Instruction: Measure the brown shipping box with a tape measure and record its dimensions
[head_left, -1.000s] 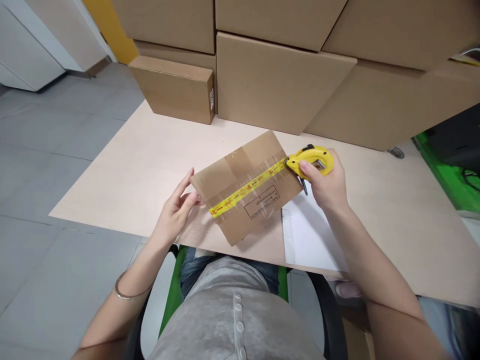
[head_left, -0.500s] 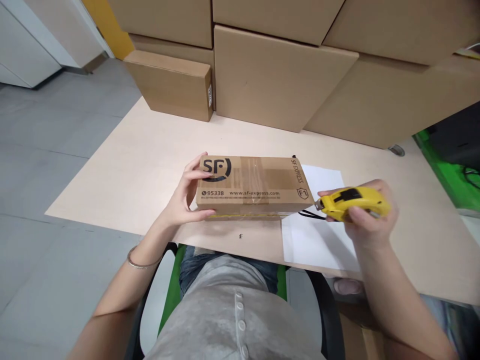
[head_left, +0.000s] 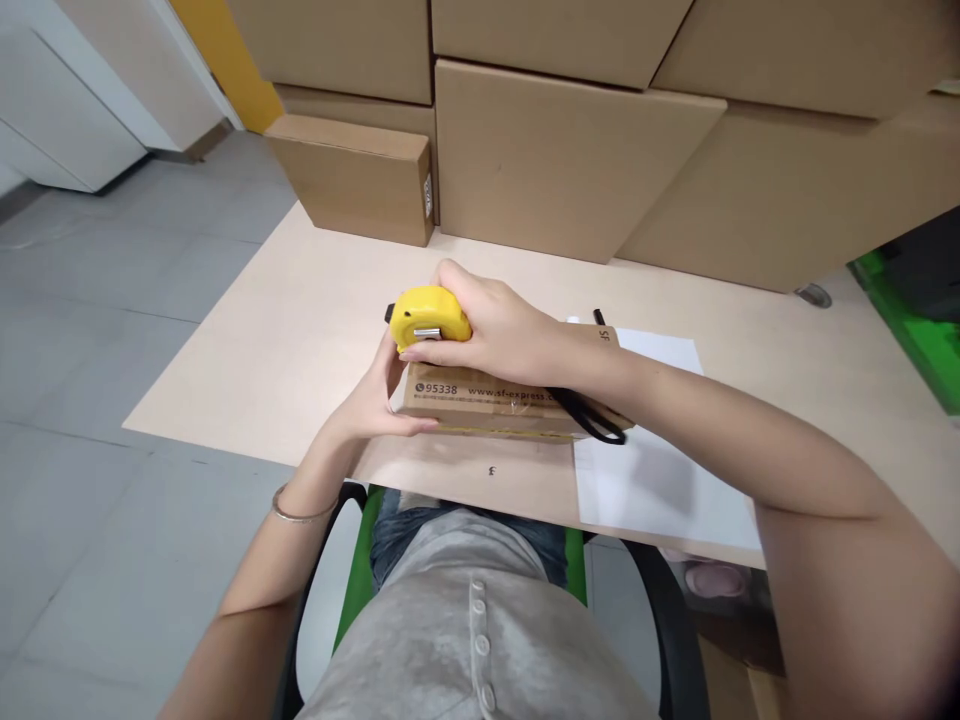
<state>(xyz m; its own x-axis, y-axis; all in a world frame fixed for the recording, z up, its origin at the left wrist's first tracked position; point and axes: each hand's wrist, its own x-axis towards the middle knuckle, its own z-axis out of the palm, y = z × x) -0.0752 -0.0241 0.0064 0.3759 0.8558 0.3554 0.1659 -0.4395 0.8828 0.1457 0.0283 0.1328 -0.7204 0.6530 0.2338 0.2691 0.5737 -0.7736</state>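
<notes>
A brown cardboard box (head_left: pixel 517 415) with black SF Express print lies near the table's front edge. My left hand (head_left: pixel 367 405) grips its left end, thumb along the front lower edge. Over that same end, my right hand (head_left: pixel 499 325) is closed around a yellow tape measure (head_left: pixel 429 315), and my forearm crosses the box top. A black wrist strap (head_left: pixel 596 420) drapes over the box's front right part. My right hand and forearm hide most of the top print. Along the lower front edge runs a thin yellow line; I cannot tell what it is.
White paper (head_left: pixel 637 490) lies partly under the box's right side. At the back left of the table (head_left: pixel 225 380) stands a smaller carton (head_left: pixel 360 190). Large cardboard boxes (head_left: pixel 555 160) form a wall along the back. A green and black object (head_left: pixel 907 310) is at the right.
My right hand has carried the tape measure from beyond the box's right end across to its left end. My left hand still grips the box. The view has shifted slightly.
</notes>
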